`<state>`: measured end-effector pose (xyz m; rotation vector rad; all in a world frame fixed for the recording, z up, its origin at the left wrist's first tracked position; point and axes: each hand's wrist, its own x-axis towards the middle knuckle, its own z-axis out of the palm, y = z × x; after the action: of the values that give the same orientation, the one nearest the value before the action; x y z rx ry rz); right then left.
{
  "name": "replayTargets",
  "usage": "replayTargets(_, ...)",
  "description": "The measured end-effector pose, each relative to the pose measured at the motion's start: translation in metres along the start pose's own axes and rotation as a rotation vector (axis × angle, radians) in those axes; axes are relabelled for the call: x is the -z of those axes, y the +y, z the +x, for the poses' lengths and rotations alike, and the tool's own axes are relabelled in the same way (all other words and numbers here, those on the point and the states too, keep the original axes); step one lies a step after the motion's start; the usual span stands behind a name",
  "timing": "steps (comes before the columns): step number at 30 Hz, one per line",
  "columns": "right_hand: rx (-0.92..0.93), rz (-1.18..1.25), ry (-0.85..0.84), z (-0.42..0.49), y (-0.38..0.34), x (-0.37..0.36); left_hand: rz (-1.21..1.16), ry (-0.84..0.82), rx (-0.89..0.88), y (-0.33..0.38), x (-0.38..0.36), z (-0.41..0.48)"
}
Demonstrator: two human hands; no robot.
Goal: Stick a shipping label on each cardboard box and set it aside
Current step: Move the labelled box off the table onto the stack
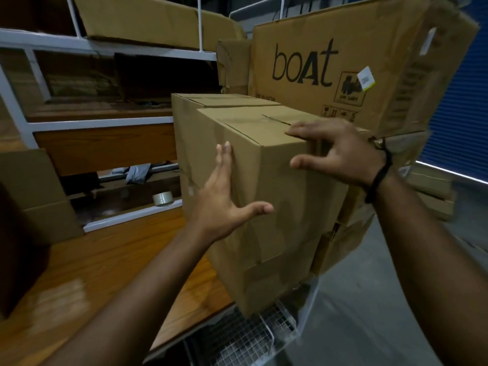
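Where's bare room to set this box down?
The wooden tabletop is bare between the brown carton at left and your box. Behind and right it is crowded: the big boat carton and stacked cartons.

You're in warehouse packing room. White metal shelving (105,120) ahead of you holds flattened cartons (148,19). Plain cardboard boxes (264,180) stacked at wooden table (105,260) edge. Big printed "boAt" carton (343,62) behind them. Packing tape roll (163,198), grey mailer bags (137,173) on lower shelf. Blue roller shutter (459,101) at your right.
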<state>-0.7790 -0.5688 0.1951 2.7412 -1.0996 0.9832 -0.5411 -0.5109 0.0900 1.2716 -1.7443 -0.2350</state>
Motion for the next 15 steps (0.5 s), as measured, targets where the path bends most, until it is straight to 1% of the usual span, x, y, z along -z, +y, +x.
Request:
replayTargets(2,0.068,-0.088,0.032,-0.001,0.008,-0.008,0.063,-0.006,0.016,0.005,-0.006,0.000)
replayTargets(5,0.059,-0.054,0.011,0.011,0.023,-0.004,0.110,-0.022,0.029,0.013,-0.013,0.007)
replayTargets(10,0.047,-0.007,-0.038,0.020,0.036,-0.004,0.114,-0.042,0.042,0.012,-0.021,0.014)
replayTargets(15,-0.075,-0.016,-0.098,0.026,0.034,0.002,0.097,-0.066,0.070,0.014,-0.023,0.023)
